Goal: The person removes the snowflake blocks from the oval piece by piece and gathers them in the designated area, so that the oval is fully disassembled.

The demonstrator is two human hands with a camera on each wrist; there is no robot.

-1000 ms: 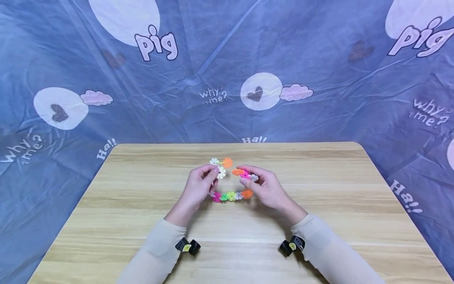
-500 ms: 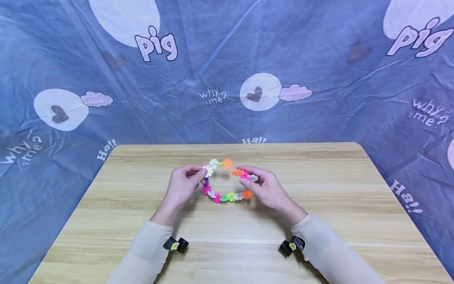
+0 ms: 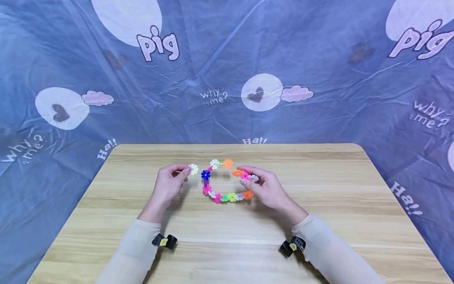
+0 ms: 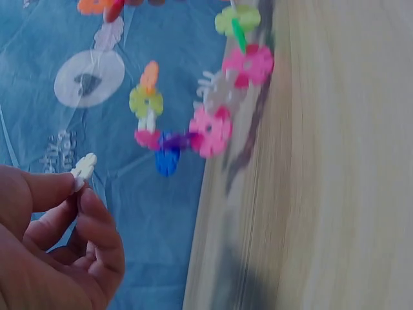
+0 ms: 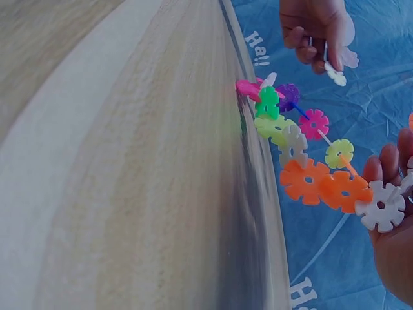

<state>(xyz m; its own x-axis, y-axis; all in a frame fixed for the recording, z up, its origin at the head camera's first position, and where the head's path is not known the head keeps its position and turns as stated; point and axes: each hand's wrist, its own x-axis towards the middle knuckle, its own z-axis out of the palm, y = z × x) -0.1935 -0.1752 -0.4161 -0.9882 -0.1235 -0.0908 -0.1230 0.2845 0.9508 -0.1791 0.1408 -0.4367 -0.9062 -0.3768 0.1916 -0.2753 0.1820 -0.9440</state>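
My left hand (image 3: 168, 185) pinches a single white snowflake disc (image 3: 193, 169) between thumb and fingertips, apart from everything else. To its right hangs a curved chain of interlocking plastic snowflake discs (image 3: 232, 197) in pink, blue, purple, orange, green, yellow and white. My right hand (image 3: 266, 189) grips this chain near its right side, at pink and white discs. Orange discs stand at both ends, with a gap between them at the top of the ring. In the left wrist view the white disc (image 4: 84, 169) shows edge-on. Palm and fingers partly hide the gripped discs in the right wrist view.
A wood-grain table (image 3: 227, 244) lies beneath both hands, and the chain's shadow falls on it. Behind the table's far edge hangs a blue printed cloth (image 3: 198, 59). Small black cameras are worn on the left wrist (image 3: 164, 241) and right wrist (image 3: 292, 245).
My left hand has moved left with the white disc, away from the chain, uncovering the chain's blue and purple discs. The right hand and the chain have stayed nearly still.
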